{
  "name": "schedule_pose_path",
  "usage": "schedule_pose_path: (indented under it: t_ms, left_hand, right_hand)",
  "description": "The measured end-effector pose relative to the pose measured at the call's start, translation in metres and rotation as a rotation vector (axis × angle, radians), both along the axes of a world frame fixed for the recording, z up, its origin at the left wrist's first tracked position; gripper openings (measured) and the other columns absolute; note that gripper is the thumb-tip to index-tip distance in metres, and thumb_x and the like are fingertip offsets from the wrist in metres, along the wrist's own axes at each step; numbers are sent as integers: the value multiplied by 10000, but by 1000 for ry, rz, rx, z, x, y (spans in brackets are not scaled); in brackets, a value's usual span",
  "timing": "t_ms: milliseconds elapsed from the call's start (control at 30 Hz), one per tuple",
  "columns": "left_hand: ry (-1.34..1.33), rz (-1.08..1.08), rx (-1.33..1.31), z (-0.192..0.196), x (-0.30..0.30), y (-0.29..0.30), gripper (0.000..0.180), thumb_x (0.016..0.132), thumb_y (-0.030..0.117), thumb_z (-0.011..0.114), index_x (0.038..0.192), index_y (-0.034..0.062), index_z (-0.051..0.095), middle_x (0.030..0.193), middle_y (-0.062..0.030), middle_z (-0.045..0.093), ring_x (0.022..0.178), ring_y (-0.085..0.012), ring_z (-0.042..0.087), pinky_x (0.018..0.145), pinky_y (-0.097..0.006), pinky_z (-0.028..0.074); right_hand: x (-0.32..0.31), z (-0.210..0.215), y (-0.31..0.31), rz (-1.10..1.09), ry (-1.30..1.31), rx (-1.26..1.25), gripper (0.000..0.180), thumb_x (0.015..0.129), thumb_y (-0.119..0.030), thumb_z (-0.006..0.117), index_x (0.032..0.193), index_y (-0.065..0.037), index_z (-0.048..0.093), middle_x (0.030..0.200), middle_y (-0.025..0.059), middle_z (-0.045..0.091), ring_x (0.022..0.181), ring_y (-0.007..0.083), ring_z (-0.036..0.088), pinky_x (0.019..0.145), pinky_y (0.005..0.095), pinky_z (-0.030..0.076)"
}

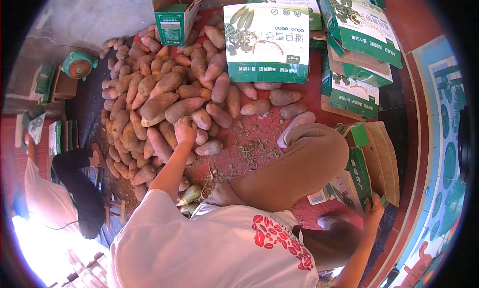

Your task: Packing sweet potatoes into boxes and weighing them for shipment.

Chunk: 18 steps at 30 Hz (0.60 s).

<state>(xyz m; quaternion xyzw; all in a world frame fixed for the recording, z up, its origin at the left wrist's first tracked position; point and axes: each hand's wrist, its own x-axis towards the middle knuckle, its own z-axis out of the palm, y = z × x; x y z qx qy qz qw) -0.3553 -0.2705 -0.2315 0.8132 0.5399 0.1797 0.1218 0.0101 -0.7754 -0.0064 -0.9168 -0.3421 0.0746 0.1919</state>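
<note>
Head view: red floor [264, 138] strewn with soil and dry leaf scraps; blue tiled wall [444, 138] with painted figures, well to the right of the pile. Landmark: the pile of root vegetables [164, 93], brownish-pink, heaped on the floor. Left hand [185, 131] rests at the near right part of the pile, its fingers bent over the roots; cannot tell whether its grip is closed round one. Right hand [373, 209], well to the right of the pile and nearer the wearer, has its grip pinching the edge of an open carton [357, 173], green outside and brown inside, which stands tilted with flaps spread. Wearer's bent knee [319, 143] comes between pile and open carton. White-and-green printed carton [267, 31] at the pile's far right edge; carton stack [359, 33] farther right. Small open box [172, 28] at the pile's far edge. Round teal object [80, 66] left of the pile, kind unclear. Co-worker [52, 193] in white top and dark trousers, left of the pile. A few greenish roots [191, 194] at its near edge.
</note>
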Motion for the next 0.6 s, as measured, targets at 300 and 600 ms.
schedule_pose_path:
  t_ms: [300,600]
  left_hand:
    - [30,97,-77,-5,-24,3,198,747,197,559,879,66,625,947,-168,599,898,-345,555,815,-426,440]
    - [29,299,-243,-13,-57,-3,305,757,252,568,960,31,623,965,-206,602,946,-349,565,848,-405,447]
  right_hand:
    - [-35,32,30,49,-384,-17,390,799,-28,578,1180,-5,498,1133,189,546,992,372,550,827,395,449]
    - [-78,25,31,-52,-367,98,239,859,-48,529,1088,22,521,1000,186,552,904,335,570,764,386,468]
